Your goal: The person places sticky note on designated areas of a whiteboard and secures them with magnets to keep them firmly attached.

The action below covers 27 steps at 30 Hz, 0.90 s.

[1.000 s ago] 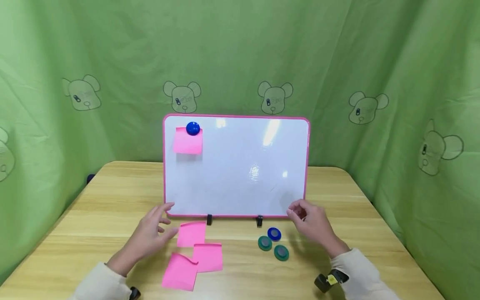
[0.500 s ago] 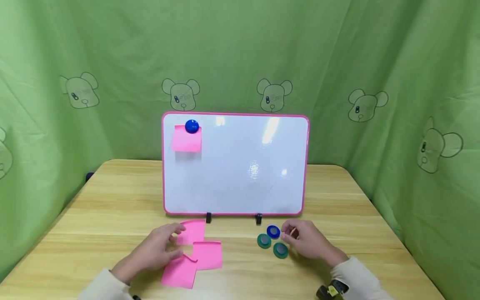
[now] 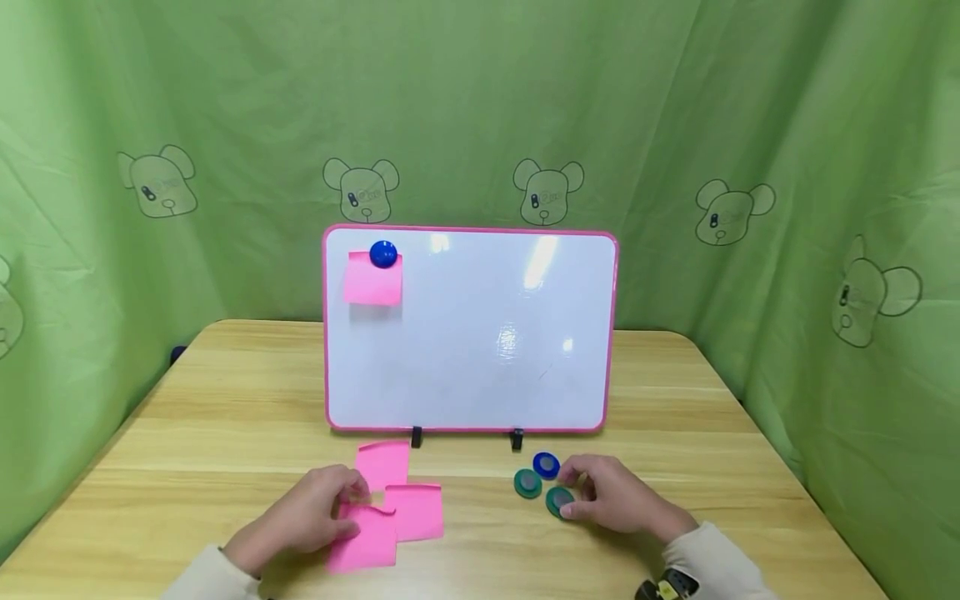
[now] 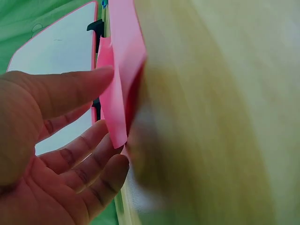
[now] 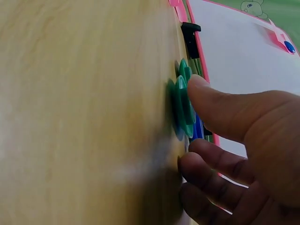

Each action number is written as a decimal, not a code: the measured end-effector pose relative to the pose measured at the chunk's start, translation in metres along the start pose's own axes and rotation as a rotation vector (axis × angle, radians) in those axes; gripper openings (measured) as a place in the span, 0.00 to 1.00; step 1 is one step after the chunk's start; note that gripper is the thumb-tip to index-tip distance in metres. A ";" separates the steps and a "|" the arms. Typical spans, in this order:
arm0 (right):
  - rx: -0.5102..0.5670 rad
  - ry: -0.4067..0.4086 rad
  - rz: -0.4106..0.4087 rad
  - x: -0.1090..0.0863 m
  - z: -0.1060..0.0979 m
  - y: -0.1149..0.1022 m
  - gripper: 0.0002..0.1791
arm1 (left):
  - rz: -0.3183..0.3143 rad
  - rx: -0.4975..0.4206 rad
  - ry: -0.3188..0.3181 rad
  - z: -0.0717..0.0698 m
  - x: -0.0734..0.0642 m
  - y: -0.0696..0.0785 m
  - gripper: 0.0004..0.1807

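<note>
My left hand (image 3: 311,508) is at the front pink sticky note (image 3: 367,546), its thumb over the note and its fingers near the far edge. In the left wrist view the note (image 4: 114,101) stands out between the spread thumb and fingers. My right hand (image 3: 618,496) has its thumb tip at the nearer green magnet (image 3: 557,500); in the right wrist view its fingers are apart from the thumb, beside the magnet (image 5: 182,105). Another green magnet (image 3: 527,482) and a blue magnet (image 3: 546,465) lie close by, grey sides up.
Two more pink sticky notes, the back note (image 3: 386,467) and the middle note (image 3: 417,512), lie on the wooden table (image 3: 480,567). Behind stands a pink-framed whiteboard (image 3: 472,350) on black feet (image 3: 517,439). A blue round magnet (image 3: 383,254) holds a pink note (image 3: 372,282) on it.
Both hands have come down from the whiteboard's lower corners, the left to the front note, the right to the nearer green magnet. The front note has turned slightly.
</note>
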State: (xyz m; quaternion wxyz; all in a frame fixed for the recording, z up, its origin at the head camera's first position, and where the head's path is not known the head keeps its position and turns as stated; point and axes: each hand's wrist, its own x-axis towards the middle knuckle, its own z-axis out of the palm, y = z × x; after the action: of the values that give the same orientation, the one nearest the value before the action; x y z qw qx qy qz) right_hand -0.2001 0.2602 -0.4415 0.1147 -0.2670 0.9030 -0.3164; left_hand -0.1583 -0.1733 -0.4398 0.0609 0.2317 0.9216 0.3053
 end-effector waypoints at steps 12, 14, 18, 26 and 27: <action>-0.014 -0.039 0.029 -0.001 0.003 0.000 0.16 | 0.010 0.008 -0.022 0.002 0.000 -0.003 0.13; -0.015 -0.041 0.030 -0.001 0.003 0.000 0.16 | 0.009 0.019 -0.025 0.002 0.000 -0.003 0.13; -0.013 -0.044 0.030 -0.001 0.003 0.000 0.16 | 0.001 0.032 -0.030 0.002 0.000 -0.003 0.13; -0.016 -0.030 0.011 -0.001 0.002 0.002 0.17 | -0.024 0.014 -0.017 -0.002 0.000 0.000 0.15; -0.013 -0.032 0.009 -0.001 0.002 0.002 0.18 | -0.024 0.007 -0.015 -0.003 0.000 0.001 0.15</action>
State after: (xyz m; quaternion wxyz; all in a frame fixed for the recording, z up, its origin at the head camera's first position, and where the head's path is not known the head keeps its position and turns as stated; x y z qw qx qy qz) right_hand -0.1994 0.2617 -0.4443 0.1288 -0.2690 0.9042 -0.3057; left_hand -0.1586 -0.1748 -0.4368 0.0706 0.2232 0.9249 0.2996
